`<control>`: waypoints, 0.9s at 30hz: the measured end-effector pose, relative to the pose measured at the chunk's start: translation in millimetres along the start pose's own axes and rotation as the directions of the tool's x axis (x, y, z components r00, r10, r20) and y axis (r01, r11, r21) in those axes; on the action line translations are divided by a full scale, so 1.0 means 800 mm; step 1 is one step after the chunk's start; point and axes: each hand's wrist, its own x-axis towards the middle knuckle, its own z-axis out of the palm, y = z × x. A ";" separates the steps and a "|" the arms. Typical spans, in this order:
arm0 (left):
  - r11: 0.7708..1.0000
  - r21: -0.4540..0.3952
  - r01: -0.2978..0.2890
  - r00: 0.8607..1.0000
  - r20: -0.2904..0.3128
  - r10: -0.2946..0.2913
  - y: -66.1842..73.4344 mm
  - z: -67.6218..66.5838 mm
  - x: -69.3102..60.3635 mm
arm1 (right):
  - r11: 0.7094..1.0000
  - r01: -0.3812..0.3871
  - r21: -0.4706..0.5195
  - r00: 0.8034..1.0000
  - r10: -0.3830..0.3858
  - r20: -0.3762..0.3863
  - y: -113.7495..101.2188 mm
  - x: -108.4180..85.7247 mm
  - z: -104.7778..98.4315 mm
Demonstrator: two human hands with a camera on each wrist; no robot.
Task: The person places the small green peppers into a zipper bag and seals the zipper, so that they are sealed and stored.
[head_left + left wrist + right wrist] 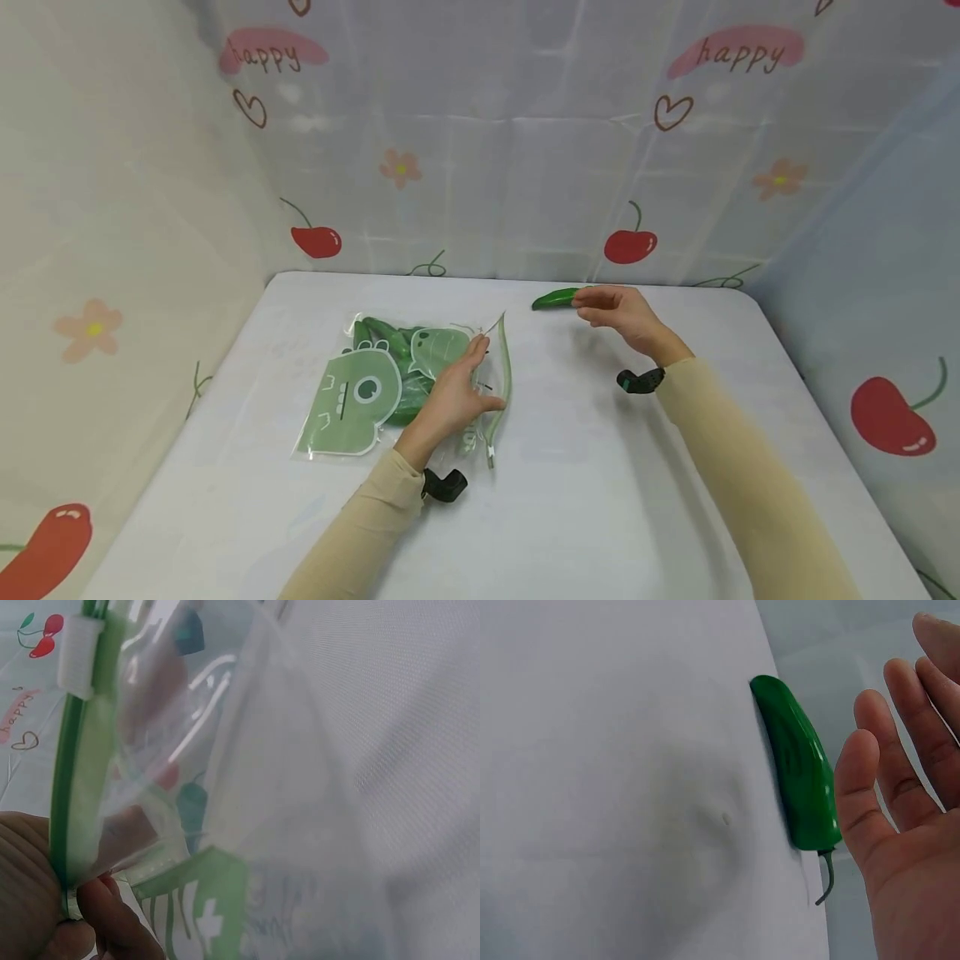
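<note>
A clear zip bag [363, 402] with green cartoon faces lies on the table, with several green pepper-like things [390, 337] inside. My left hand [448, 404] holds the bag near its mouth, where the green zip strip [66, 772] bows outward. In the left wrist view, the fingers [116, 922] sit beside the strip's lower end; part of this hand is out of frame. A glossy green chili pepper [795, 761] lies at the table's far edge. My right hand [621, 315] hovers beside its stem end, fingers fairly straight and holding nothing.
A white table [570, 500] carries everything. Its far edge meets a curtain [510, 183] printed with cherries, hearts and flowers, and similar sheets hang on both sides. A white slider [79, 656] sits on the bag's strip. Each wrist wears a small black camera [641, 382].
</note>
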 end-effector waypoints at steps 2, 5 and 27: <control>1.000 -0.006 -0.003 1.000 -0.005 0.003 0.000 0.000 0.000 | 1.000 -0.011 -0.005 1.000 0.011 -0.011 -0.001 0.006 -0.007; 1.000 -0.009 -0.008 1.000 -0.009 0.008 -0.001 0.000 0.000 | 0.999 -0.030 -0.026 0.999 0.029 -0.020 -0.002 0.013 -0.015; 1.000 -0.010 0.012 1.000 -0.013 -0.012 -0.003 0.000 0.001 | 0.981 -0.172 -0.091 0.978 0.159 -0.133 0.015 0.051 -0.046</control>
